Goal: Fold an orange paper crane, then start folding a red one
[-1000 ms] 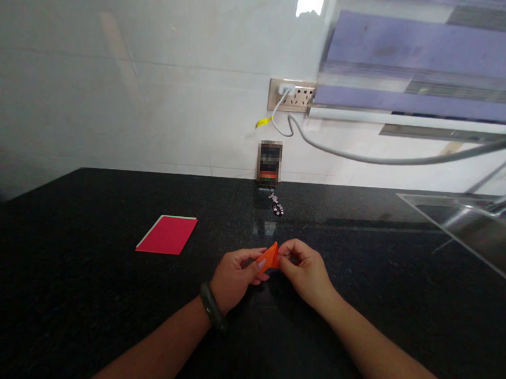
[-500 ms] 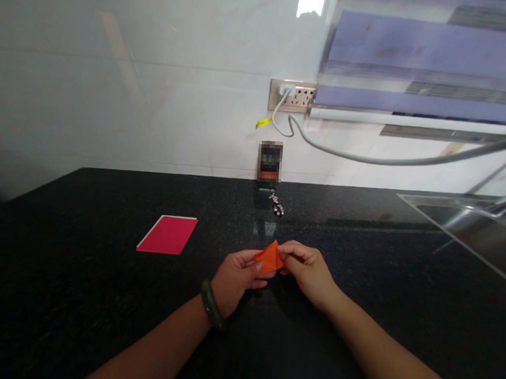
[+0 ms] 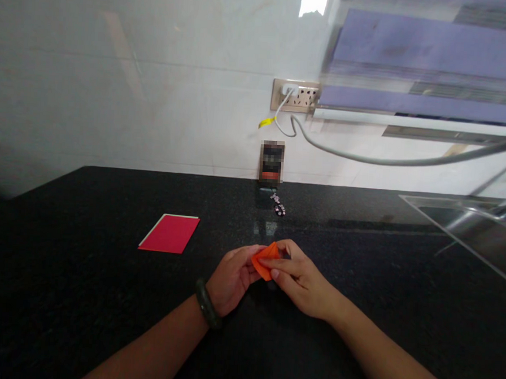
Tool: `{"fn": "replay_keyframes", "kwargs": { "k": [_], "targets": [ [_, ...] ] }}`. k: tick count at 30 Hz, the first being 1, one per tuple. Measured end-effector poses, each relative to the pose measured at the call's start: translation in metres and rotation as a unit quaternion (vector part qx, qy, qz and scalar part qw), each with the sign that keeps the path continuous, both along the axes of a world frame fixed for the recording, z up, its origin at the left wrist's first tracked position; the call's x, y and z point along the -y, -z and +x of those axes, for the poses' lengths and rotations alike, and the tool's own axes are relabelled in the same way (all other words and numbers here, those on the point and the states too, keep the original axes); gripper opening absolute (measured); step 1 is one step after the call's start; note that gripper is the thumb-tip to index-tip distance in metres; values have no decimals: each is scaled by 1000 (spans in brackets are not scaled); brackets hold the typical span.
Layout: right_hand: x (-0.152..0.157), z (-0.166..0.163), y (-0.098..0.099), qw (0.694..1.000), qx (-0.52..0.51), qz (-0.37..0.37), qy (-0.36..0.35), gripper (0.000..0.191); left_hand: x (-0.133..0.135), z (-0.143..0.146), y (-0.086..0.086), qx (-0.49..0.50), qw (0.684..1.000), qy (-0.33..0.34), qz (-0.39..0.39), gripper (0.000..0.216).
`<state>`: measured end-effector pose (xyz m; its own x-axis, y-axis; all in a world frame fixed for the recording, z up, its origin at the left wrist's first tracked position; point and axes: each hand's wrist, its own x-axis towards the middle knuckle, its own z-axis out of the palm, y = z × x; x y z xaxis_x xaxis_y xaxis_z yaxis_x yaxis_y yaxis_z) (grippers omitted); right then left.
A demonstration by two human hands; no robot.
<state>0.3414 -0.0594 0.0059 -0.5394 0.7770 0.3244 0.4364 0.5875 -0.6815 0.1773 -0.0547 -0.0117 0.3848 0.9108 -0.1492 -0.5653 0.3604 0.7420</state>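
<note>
A small folded piece of orange paper (image 3: 268, 253) is between my two hands, just above the dark countertop. My left hand (image 3: 234, 276), with a dark green bangle (image 3: 207, 304) at its wrist, supports the paper from its left side and behind; some of those fingers are hidden by it. From the right, my right hand (image 3: 305, 280) has its fingers across the front of the paper and its thumb at the lower edge. To the left lies a stack of red paper sheets (image 3: 170, 234) with a white edge showing.
On the black speckled countertop (image 3: 81, 305), a phone (image 3: 272, 163) with a beaded strap (image 3: 278, 205) leans against the wall. A white plug sits in the wall socket (image 3: 295, 95), its grey cable (image 3: 365, 159) running right. A metal sink (image 3: 472, 223) is at the right.
My right fingers have moved from the paper's right edge onto its front face. My left thumb has come off the front, and the orange paper is turned slightly.
</note>
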Motion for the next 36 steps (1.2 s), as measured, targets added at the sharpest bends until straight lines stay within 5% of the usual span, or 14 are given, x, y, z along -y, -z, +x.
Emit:
{"fn": "replay_keyframes", "kwargs": {
  "k": [9,17,22,26,31,36],
  "targets": [
    [2,-7,7,999,15,29,40,20,2,2,-2,-21,998,50,32,28],
    [5,-12,14,994,-28,48,91,10,-1,5,2,-127,991,-30,34,20],
    [5,-17,15,980,-93,-52,170,13,-4,4,6,-188,979,-35,65,19],
    [2,-21,23,962,-154,-153,164,17,-3,5,5,-217,972,-15,85,25],
    [-2,-20,32,951,-180,-164,191,11,-2,6,4,-228,968,-6,105,35],
    [1,-22,24,970,-98,-99,202,13,-1,7,3,-224,968,3,117,31]
  ]
}}
